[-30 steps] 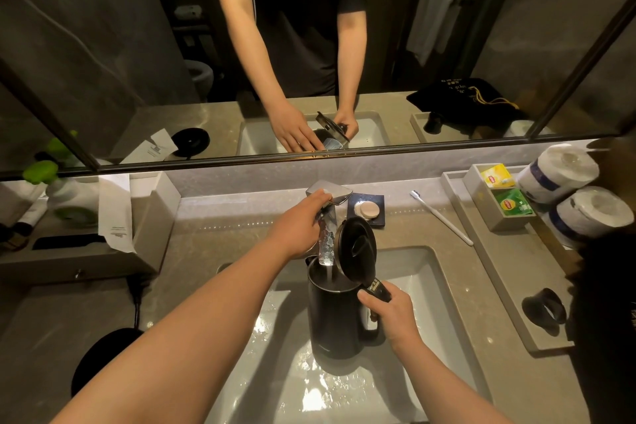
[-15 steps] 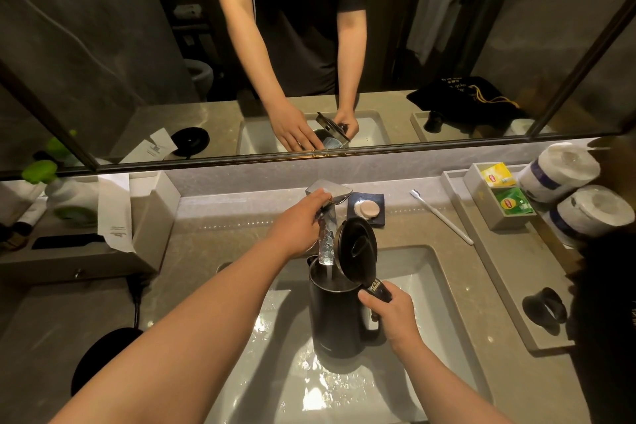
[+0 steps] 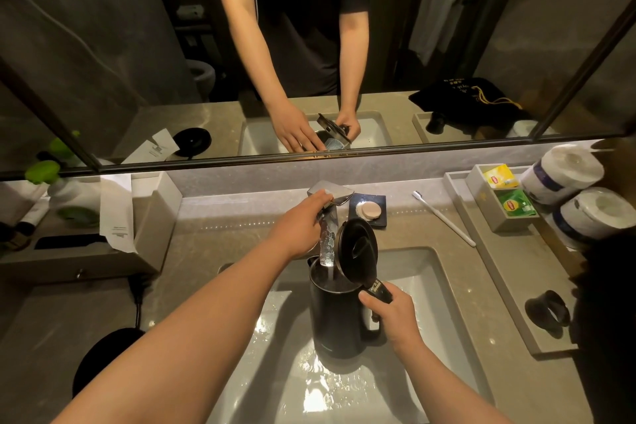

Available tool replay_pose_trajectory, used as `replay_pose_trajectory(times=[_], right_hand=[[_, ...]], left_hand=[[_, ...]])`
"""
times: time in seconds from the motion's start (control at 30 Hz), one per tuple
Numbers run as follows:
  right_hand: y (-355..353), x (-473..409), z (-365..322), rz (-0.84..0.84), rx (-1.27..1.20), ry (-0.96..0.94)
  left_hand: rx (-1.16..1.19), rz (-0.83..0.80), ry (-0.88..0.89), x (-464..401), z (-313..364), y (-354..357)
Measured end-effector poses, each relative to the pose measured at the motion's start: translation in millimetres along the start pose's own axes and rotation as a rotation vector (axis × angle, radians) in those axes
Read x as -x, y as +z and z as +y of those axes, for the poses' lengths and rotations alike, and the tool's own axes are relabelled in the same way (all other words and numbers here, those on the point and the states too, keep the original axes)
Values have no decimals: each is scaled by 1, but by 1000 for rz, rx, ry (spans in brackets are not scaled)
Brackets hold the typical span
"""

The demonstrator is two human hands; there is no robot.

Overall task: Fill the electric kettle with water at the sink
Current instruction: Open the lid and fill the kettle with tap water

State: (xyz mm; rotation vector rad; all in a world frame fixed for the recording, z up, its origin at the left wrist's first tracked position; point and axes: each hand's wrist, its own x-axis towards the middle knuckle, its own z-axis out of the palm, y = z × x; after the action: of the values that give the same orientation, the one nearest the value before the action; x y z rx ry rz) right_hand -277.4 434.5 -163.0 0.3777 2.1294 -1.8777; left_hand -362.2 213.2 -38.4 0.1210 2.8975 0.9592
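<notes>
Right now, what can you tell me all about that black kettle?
The kettle is black, tall and smooth, maybe metal. It stands upright inside the sink. Its round lid is flipped open. Water from the tap pours into its mouth. The right hand grips its handle; the left hand holds the tap.

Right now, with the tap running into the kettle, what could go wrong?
1. The water stream falls just beside the raised lid; a small drift of the kettle could splash water out.
2. The fill level is hidden, so overfilling is possible unless the left hand on the faucet lever shuts it in time.
3. The right hand alone carries the growing weight.
</notes>
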Motion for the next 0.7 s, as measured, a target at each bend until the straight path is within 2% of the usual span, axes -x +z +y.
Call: replay_pose_trajectory(times=[0.7], right_hand=[[-4,-2,-5,-30,22,-48]], left_hand=[[-14,8,-3,0,0,0]])
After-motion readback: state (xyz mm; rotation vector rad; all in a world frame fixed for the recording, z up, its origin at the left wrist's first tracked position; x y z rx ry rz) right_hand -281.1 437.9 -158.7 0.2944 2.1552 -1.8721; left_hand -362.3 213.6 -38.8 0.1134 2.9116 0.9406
